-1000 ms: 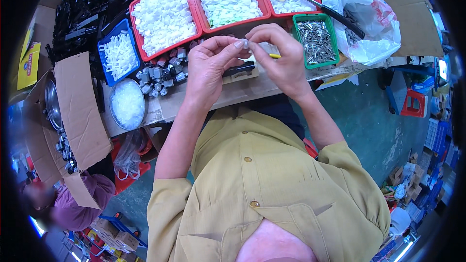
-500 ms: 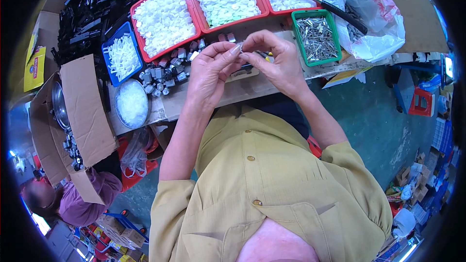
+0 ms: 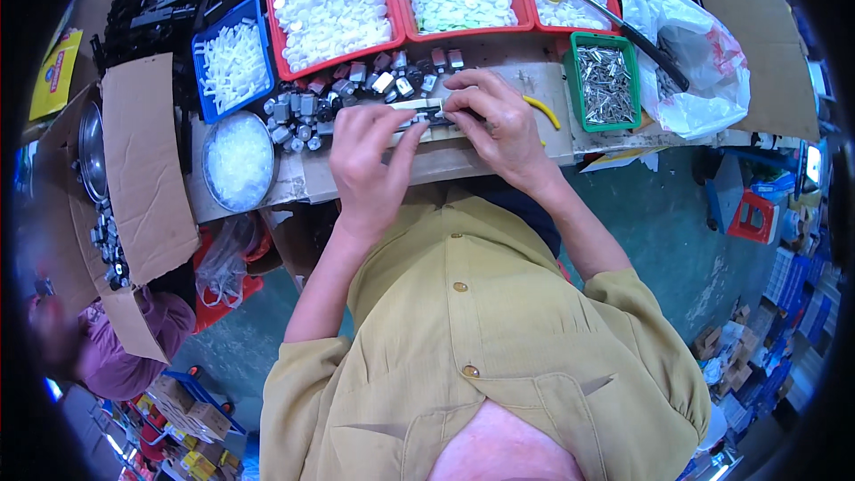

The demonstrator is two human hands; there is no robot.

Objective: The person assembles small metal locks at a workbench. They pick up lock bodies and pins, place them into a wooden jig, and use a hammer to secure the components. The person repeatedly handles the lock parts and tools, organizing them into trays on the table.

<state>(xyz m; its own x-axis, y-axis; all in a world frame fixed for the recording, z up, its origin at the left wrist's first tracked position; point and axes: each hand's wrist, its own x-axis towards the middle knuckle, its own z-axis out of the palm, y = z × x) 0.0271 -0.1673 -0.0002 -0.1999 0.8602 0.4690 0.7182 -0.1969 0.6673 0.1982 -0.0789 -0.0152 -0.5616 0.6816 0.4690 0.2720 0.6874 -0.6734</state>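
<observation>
My left hand (image 3: 370, 160) and my right hand (image 3: 499, 125) meet over a long pale strip-like part (image 3: 426, 118) lying on the wooden bench (image 3: 303, 180). The fingertips of both hands press on it from either side. A row of small grey metal pieces (image 3: 356, 89) lies just beyond my hands. A yellow-handled tool (image 3: 541, 110) pokes out from under my right hand.
Red trays of white parts (image 3: 329, 4) line the back, with a blue tray (image 3: 230, 67) and a round bowl of white bits (image 3: 237, 160) at left. A green tray of metal pins (image 3: 606, 85), a mallet (image 3: 614, 22) and a plastic bag (image 3: 699, 67) sit right. Cardboard box (image 3: 134, 178) at left.
Both hands have come down from in front of me onto the bench, and now press on the pale part lying there. The view has shifted slightly.
</observation>
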